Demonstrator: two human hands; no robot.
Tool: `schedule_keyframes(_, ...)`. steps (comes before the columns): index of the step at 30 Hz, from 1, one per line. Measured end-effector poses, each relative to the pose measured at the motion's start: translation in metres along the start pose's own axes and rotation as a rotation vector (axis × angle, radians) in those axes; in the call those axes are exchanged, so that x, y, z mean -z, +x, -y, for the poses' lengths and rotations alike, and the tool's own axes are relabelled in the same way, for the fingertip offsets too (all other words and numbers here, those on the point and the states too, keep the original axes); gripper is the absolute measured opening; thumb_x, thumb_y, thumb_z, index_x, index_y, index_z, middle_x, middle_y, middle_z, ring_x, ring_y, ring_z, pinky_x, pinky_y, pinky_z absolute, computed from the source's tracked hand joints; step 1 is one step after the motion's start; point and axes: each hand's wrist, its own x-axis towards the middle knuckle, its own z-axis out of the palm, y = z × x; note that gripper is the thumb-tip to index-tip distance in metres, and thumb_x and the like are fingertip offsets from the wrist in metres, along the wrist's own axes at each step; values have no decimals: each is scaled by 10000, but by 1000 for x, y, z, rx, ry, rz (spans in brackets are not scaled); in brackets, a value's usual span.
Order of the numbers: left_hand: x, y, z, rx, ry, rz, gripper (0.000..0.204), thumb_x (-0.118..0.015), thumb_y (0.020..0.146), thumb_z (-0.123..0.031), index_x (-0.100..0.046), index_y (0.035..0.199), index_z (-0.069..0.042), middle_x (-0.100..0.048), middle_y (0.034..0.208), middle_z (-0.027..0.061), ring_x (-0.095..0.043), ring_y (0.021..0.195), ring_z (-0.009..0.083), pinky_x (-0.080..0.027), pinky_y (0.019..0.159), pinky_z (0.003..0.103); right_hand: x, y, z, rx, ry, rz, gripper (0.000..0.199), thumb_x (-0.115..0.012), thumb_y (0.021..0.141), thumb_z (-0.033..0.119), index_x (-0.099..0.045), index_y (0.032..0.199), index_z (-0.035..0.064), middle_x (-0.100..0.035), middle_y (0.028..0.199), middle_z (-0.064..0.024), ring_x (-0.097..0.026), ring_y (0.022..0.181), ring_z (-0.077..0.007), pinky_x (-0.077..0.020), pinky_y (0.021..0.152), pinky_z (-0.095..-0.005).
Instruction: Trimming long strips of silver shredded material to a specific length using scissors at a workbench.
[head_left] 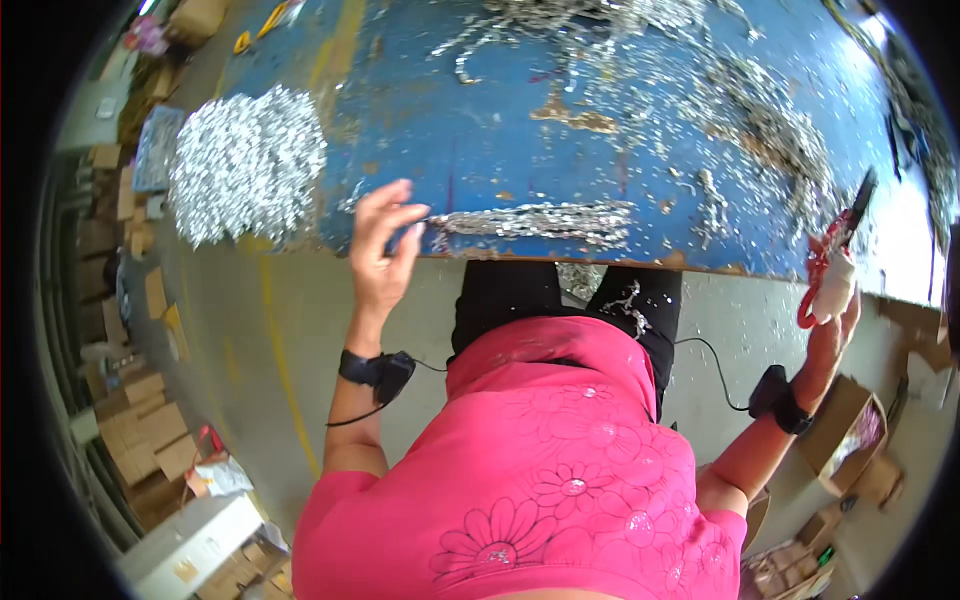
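My left hand [380, 250] is over the near edge of the blue table [400, 130], its fingers curved and apart, holding nothing. Its fingertips are close to the left end of a narrow bundle of silver tinsel strands [540, 222], which lies along the edge; whether they touch it I cannot tell. Out to the right, my right hand [838, 325] grips red-handled scissors [822, 268] with dark blades pointing away from me. Something white, wrapped about the handle or fingers, hides part of that grip.
A thick silver tinsel pile [248, 165] sits at the table's left corner. Loose tinsel [590, 15] and shiny scraps cover the far and right parts. Yellow-handled scissors [262, 28] lie far left. Cardboard boxes [150, 440] stand on the floor at left, and an open box [845, 435] at right.
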Motion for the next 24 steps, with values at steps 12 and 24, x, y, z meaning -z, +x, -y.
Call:
schedule_keyframes(12,-110,51,-86,-322,170,436,623,-807,704,-313,-563,1213,-49,-557,1120,96,-531,1047,265,-394,912,395,-140,-91,20,-314,391,401,1070,-485,706,872,-496,1291,-23,-590,810,-24,-536,632,-100,-421,549,-224)
schedule_keyframes(24,-138,44,-72,-334,167,276,161,-689,802,-92,-588,926,-76,-562,951,78,-550,906,260,-409,805,377,-160,-94,24,-361,355,544,597,-532,901,446,-480,1275,-16,-568,860,-60,-571,696,-117,-482,627,-247)
